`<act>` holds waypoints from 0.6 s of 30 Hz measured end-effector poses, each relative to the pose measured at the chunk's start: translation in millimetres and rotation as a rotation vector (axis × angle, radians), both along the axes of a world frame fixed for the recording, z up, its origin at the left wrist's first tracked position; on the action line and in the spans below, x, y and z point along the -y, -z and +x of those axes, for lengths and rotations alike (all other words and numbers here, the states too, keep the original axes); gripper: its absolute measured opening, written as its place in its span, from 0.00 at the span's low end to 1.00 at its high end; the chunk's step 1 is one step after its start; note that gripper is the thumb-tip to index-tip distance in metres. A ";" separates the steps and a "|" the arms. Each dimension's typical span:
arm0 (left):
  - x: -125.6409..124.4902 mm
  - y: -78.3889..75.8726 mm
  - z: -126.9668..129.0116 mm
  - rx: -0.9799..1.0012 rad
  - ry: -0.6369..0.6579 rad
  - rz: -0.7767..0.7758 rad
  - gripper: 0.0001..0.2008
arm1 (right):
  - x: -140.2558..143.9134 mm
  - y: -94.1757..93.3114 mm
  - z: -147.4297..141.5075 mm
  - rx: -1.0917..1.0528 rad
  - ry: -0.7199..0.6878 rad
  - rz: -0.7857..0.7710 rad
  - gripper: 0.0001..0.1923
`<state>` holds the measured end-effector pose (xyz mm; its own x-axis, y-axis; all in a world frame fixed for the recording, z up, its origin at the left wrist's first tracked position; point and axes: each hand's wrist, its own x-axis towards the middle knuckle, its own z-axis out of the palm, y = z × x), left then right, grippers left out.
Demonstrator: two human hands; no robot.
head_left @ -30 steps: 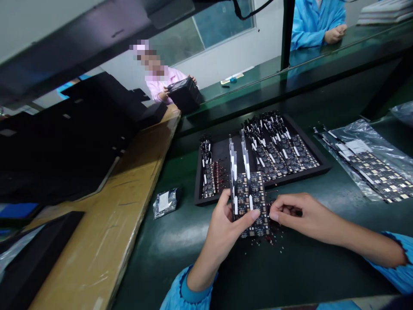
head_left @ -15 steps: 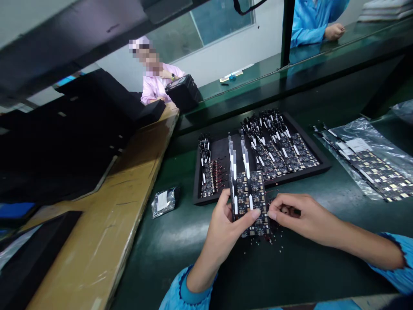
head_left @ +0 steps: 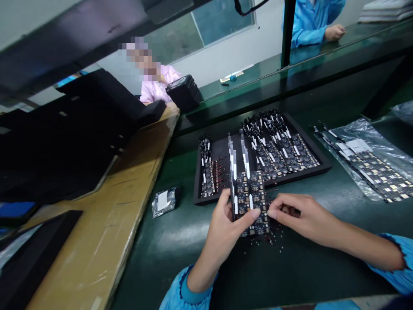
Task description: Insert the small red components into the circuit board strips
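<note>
Single head-worn view, facing forward, angled down

Fingers on the left hand are partly tucked behind the circuit boards it's gripping. No clue what, if anything, the right hand is pinching, since its own curled fingers block the view. Those boards also cover a chunk of the black tray. The scattered bits are way too tiny to ID, and I can't read the packet label. The plastic bag runs off the right edge. The person in blue loses their head to the top edge.
</note>
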<state>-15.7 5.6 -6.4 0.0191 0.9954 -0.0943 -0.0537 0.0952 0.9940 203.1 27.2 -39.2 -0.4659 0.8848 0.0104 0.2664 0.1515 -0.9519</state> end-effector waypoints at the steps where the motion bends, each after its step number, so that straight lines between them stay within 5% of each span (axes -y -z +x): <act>1: 0.0 0.1 0.0 0.001 -0.001 -0.001 0.22 | 0.4 -2.9 0.1 -0.002 -0.003 -0.007 0.14; 7: 0.2 0.8 0.0 0.020 -0.011 -0.007 0.23 | 3.3 -20.6 2.6 0.046 -0.049 -0.086 0.15; 18: -0.1 -1.0 0.0 0.053 0.023 0.010 0.22 | 3.9 -20.7 4.0 0.042 -0.063 -0.064 0.15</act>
<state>-15.7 5.7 -5.5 0.0470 0.9955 -0.0826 -0.1042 0.0871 0.9907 207.1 23.3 -18.4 -0.5192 0.8520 -0.0664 0.2986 0.1081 -0.9482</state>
